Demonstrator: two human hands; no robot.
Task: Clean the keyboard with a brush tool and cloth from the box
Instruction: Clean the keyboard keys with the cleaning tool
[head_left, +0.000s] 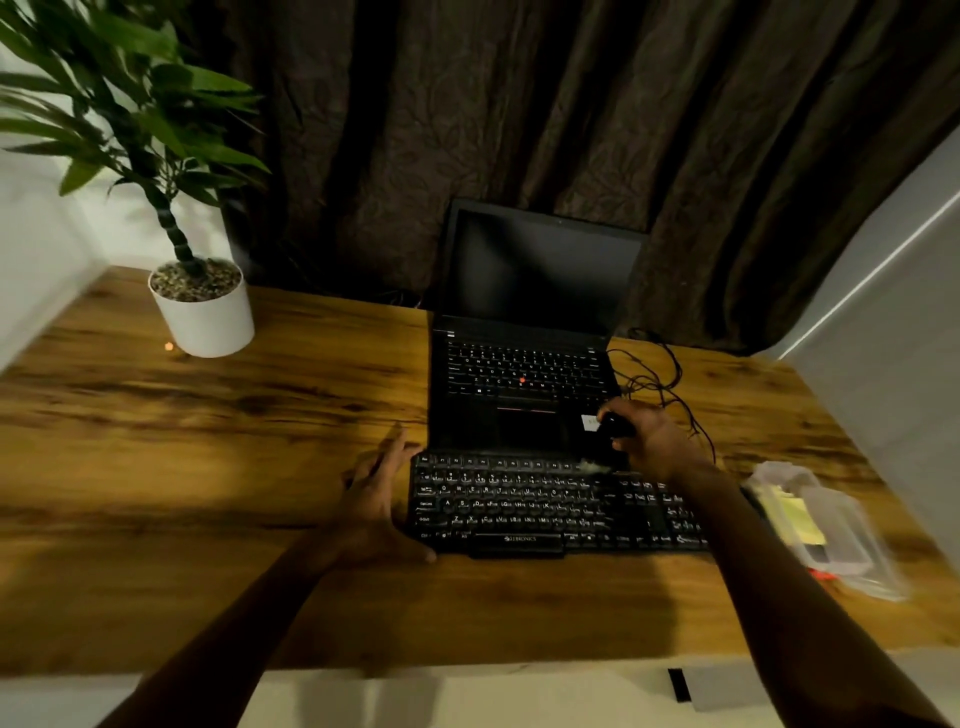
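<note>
Left hand spread at keyboard left edge | right hand grips brush over top row | advice: light strokes along rows

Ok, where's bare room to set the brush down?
Biggest bare patch: desk left of the laptop and keyboard, in front of the plant pot, past the left hand. Another strip lies between keyboard and near edge. The right side is crowded: cables, right hand holding the brush, plastic box.
</note>
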